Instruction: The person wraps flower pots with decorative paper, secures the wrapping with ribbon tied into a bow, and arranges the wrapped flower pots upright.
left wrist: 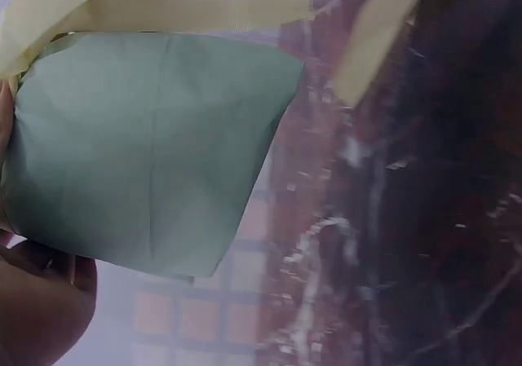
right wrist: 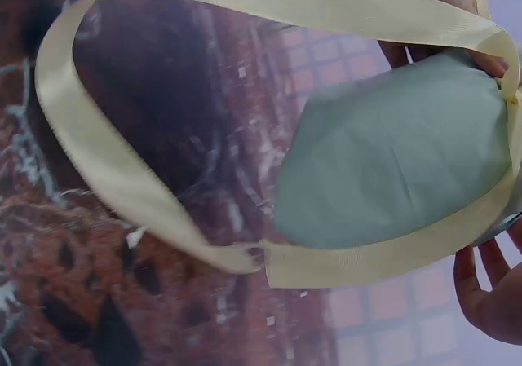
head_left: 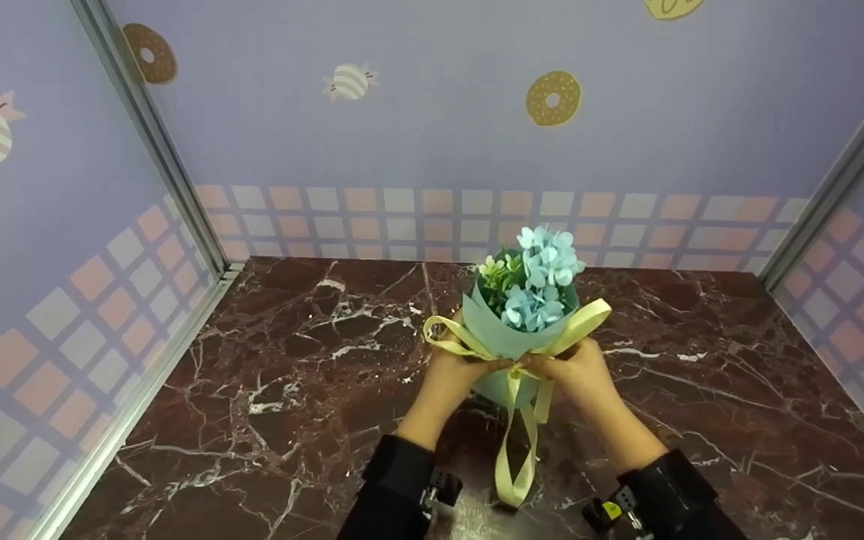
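Observation:
A small bouquet of pale blue flowers and green leaves is wrapped in grey-green paper. Both hands grip it at its tied waist: my left hand on one side, my right hand on the other, thumbs in front near the knot. A pale yellow ribbon is tied there, with loops sticking out to either side and a long loop hanging down in front. In the wrist views the lower paper flares below the hands, and the ribbon hangs beside it. Fingers behind the paper are partly hidden.
Beneath the bouquet lies a dark red marbled tabletop with white veins. Lilac panels with printed doughnuts and checks stand behind it as a back wall and at both sides. A metal strip edges the table's left.

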`<state>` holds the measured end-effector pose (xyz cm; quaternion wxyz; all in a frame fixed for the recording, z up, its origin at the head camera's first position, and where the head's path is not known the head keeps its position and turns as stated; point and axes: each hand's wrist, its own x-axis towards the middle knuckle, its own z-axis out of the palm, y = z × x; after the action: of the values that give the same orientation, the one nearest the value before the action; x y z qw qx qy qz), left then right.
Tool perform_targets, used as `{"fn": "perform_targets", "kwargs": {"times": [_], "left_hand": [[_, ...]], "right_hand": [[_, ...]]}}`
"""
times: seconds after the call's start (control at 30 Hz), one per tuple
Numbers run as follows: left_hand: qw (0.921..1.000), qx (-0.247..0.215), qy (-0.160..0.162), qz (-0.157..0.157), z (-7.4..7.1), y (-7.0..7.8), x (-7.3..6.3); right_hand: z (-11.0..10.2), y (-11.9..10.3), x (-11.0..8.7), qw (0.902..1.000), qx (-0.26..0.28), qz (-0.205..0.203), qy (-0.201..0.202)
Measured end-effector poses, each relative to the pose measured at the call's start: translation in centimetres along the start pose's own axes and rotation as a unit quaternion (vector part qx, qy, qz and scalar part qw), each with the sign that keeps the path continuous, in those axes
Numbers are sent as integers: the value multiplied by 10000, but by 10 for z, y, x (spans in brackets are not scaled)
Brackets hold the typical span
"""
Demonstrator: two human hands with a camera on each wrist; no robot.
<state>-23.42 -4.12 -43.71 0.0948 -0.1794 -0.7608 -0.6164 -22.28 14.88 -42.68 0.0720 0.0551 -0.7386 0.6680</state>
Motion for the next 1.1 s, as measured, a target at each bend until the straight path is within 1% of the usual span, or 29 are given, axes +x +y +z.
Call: {"fn": "perform_targets", "kwargs": {"times": [0.07, 0.2, 0.23, 0.3, 0.33, 0.4, 0.47, 0.53, 0.6, 0.7, 0.77, 0.8, 0.83, 0.9, 0.97, 1.03, 1.07, 1.1], "left_hand": [[9992, 351, -83, 181, 2, -9, 3], [9952, 851, -41, 477, 5, -22, 3], [9946, 897, -21, 515, 5, -24, 3], [9951, 800, 81, 575, 6, -28, 1], [9945, 822, 101, 643, 6, -29, 1], [9945, 758, 143, 709, 5, -30, 0], [9937, 802, 179, 761, 5, -31, -1], [9933, 849, 180, 760, 5, -31, -1], [9930, 915, 180, 721, 5, -31, 0], [9941, 870, 186, 622, 7, -34, 0], [9959, 740, 175, 484, 9, -38, -1], [9968, 655, 170, 414, 10, -40, -2], [9968, 681, 153, 380, 11, -43, -2], [9965, 754, 105, 342, 12, -47, -2], [9949, 942, 7, 359, 13, -49, -1], [9935, 1082, -5, 358, 14, -50, 1], [9916, 1224, -2, 413, 14, -50, 2], [9912, 1263, 10, 392, 14, -51, 2]], "right_hand": [[1, 7, 2, 9999, -129, -61, 49], [3, 20, 3, 9997, -118, -189, -24], [3, 23, 3, 9997, -71, -242, -71], [3, 26, 3, 9994, 6, -320, -95], [3, 27, 3, 9993, 18, -366, -96], [3, 29, 3, 9989, -14, -461, -58], [3, 30, 3, 9986, -67, -520, -7], [3, 31, 4, 9981, -128, -599, 35], [4, 22, 2, 9967, -436, -680, 50], [4, 25, 5, 9944, -756, -738, 50], [4, 29, 6, 9930, -909, -754, -6], [4, 37, 8, 9933, -880, -742, -24], [3, 45, 10, 9941, -807, -724, -31], [4, 50, 9, 9960, -597, -657, -109], [4, 54, 10, 9973, -431, -566, -162], [3, 56, 10, 9982, -294, -482, -186], [3, 57, 11, 9985, -273, -441, -198], [3, 59, 12, 9984, -305, -435, -194]]}}
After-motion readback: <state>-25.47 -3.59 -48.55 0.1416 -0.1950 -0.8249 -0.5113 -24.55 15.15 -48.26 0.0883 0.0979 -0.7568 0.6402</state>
